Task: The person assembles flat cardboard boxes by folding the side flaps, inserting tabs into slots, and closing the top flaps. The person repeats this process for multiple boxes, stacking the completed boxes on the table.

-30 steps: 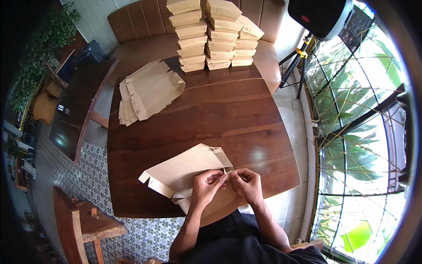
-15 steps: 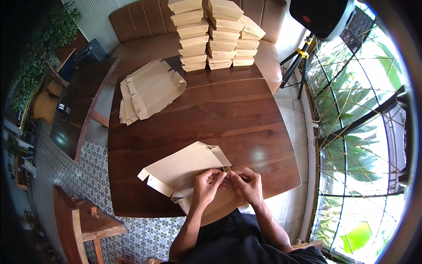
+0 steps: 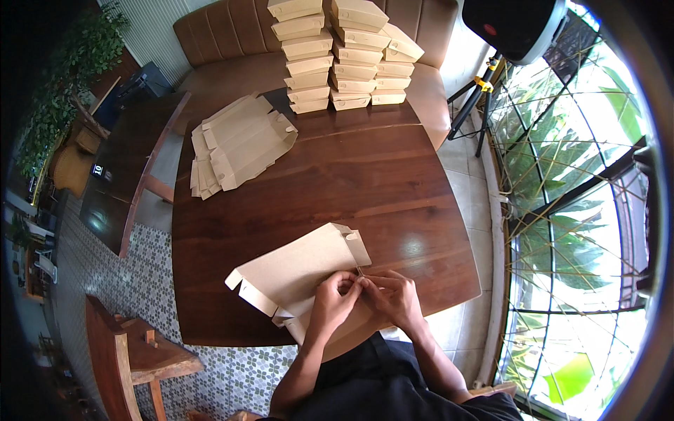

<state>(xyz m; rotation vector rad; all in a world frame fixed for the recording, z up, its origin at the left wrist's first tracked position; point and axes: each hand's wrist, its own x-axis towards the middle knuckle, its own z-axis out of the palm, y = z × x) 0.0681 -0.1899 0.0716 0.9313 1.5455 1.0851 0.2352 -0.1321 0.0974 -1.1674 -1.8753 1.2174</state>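
Observation:
A partly folded brown cardboard box (image 3: pixel 302 264) lies tilted at the near edge of the wooden table (image 3: pixel 330 182), its lid panel and side flaps raised. My left hand (image 3: pixel 337 298) pinches the box's right corner, thumb and forefinger pressed together. Against it, my right hand (image 3: pixel 393 296) grips the same corner, its fingers bent around the small flap. The fingertips of both hands meet there and hide the tab between them. Part of the box nearest my body is covered by my hands.
Flat unfolded box blanks (image 3: pixel 246 144) lie in a pile at the far left of the table. Tall stacks of folded boxes (image 3: pixel 351 67) stand at the back. A wooden chair (image 3: pixel 140 351) is at the lower left, a tripod (image 3: pixel 481 91) at the right.
The box has shifted slightly, and its right side flap now stands out more openly. My fingers have closed tighter together at the corner, with the right hand turned further over.

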